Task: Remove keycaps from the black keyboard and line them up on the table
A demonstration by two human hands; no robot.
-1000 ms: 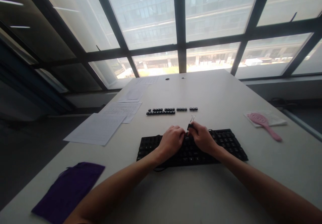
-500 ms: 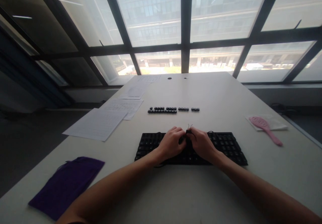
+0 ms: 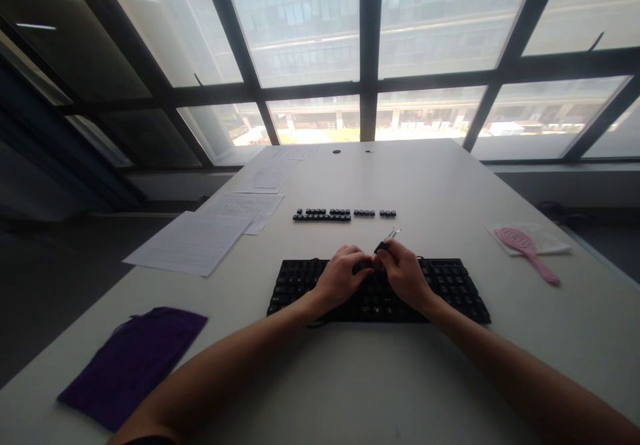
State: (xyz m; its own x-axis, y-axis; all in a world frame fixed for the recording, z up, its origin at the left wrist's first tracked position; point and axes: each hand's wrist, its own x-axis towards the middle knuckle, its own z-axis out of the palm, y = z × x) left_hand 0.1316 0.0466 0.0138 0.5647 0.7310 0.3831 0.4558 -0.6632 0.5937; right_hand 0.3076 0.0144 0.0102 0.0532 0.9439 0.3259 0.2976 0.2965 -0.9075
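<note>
A black keyboard (image 3: 455,292) lies across the near middle of the table, partly covered by my hands. My right hand (image 3: 407,275) is closed on a small black tool (image 3: 383,247) with thin wire prongs that point up and away. Beside it, my left hand (image 3: 343,278) is over the keyboard's middle with fingers curled together; whatever is at its fingertips is too small to make out. Beyond the keyboard, loose black keycaps (image 3: 323,217) stand in two rows, with short groups of more keycaps (image 3: 364,213) to their right.
Printed papers (image 3: 190,242) lie along the table's left side. A purple cloth pouch (image 3: 133,365) is at the near left. On the right, a pink hairbrush (image 3: 527,252) rests partly on a white sheet (image 3: 553,242). Windows rise behind the white table (image 3: 415,182).
My right hand has moved slightly right and up, apart from the left fingertips, and the tool's wire prongs now tilt to the right. The view has shifted a little.
</note>
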